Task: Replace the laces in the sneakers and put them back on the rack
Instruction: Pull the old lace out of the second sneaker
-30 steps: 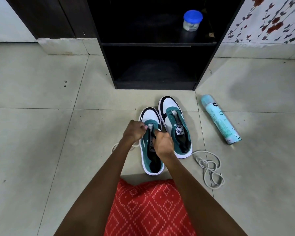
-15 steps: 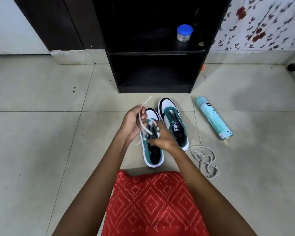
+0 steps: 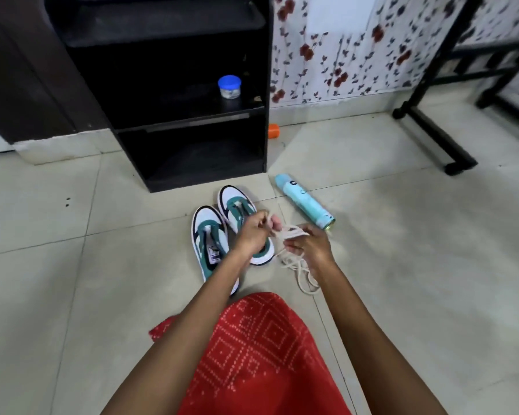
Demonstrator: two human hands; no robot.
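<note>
White lace [image 3: 289,232] pinched between two hands: curled fingers of the left hand [image 3: 253,235] on one side, of the right hand [image 3: 310,247] on the other, the rest trailing in loops onto the tiled floor [image 3: 402,265]. Just beside, teal-and-white sneakers [image 3: 209,233] side by side, toes toward the black rack [image 3: 198,127]. Near on the right, a pale blue spray can [image 3: 304,202] lying flat. On a rack shelf, a blue-lidded jar [image 3: 229,86].
</note>
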